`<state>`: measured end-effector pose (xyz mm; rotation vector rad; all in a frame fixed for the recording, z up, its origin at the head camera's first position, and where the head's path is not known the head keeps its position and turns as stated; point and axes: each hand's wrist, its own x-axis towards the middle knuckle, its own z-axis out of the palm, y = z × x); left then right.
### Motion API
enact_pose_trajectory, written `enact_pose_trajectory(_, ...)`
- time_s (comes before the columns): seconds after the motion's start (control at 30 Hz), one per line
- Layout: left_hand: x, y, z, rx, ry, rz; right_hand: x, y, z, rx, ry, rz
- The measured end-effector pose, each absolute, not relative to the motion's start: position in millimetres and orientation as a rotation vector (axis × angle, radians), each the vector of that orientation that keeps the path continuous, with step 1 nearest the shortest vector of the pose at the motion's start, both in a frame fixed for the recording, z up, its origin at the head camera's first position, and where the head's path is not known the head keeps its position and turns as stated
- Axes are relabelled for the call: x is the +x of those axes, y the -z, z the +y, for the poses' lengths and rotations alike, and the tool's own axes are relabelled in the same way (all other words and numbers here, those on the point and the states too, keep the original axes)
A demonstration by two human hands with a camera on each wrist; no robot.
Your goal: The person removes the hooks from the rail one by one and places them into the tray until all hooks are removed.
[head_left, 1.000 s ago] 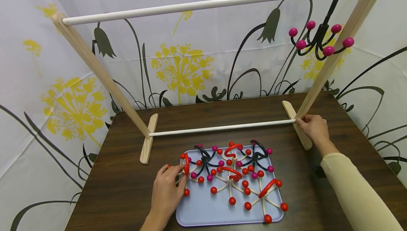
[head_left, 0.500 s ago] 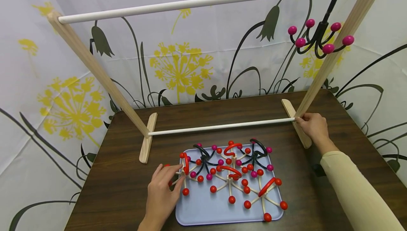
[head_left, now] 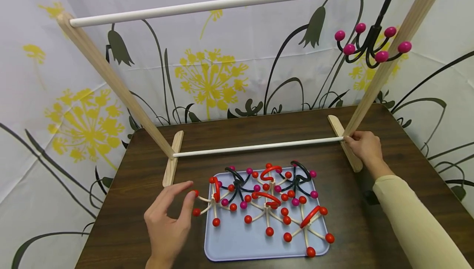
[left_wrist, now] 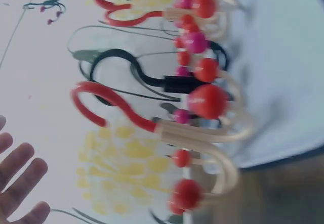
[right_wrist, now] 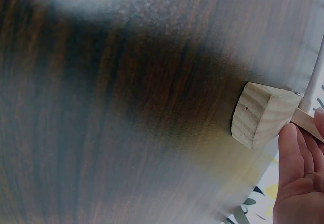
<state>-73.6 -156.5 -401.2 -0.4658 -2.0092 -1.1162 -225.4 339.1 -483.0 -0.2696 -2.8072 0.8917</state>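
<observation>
My left hand [head_left: 168,223] is off the tray's left edge, thumb and fingers spread apart with nothing between them. Nearest to it is a cream multi-arm hanger [head_left: 213,198] with red ball tips and a red hook, overhanging that edge; the left wrist view shows its red hook [left_wrist: 119,102] upright, apart from the fingers. At the right foot of the wooden rack, my right hand [head_left: 364,151] grips the lower end of the post [head_left: 374,84]. In the right wrist view, thumb and fingers lie round this post, beside the wooden foot [right_wrist: 260,115].
Several more hangers, such as a black one [head_left: 238,182] and a red-hooked one [head_left: 308,224], crowd the lavender tray [head_left: 237,252]. Another black hanger [head_left: 373,40] with magenta balls hangs from the white top rail [head_left: 252,1]. A lower white bar [head_left: 259,147] joins the feet behind the tray.
My left hand has let go of the red-hooked hanger at the tray's left edge and drawn away to the left, its fingers spreading. The right hand stays on the post.
</observation>
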Motion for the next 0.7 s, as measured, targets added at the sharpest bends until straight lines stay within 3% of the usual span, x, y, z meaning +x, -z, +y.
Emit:
enact_pose_trajectory(0.33,-81.3,338.7,-127.8,-0.587,1.198,-1.91,-228.7,481.3,339.6,-0.273,-0.889,-2.802)
enact_pose_trajectory(0.7,-133.6,289.8,-75.9,-0.875,1.293,-1.915,-226.5,483.0,339.9,-0.265,-0.892,-2.803)
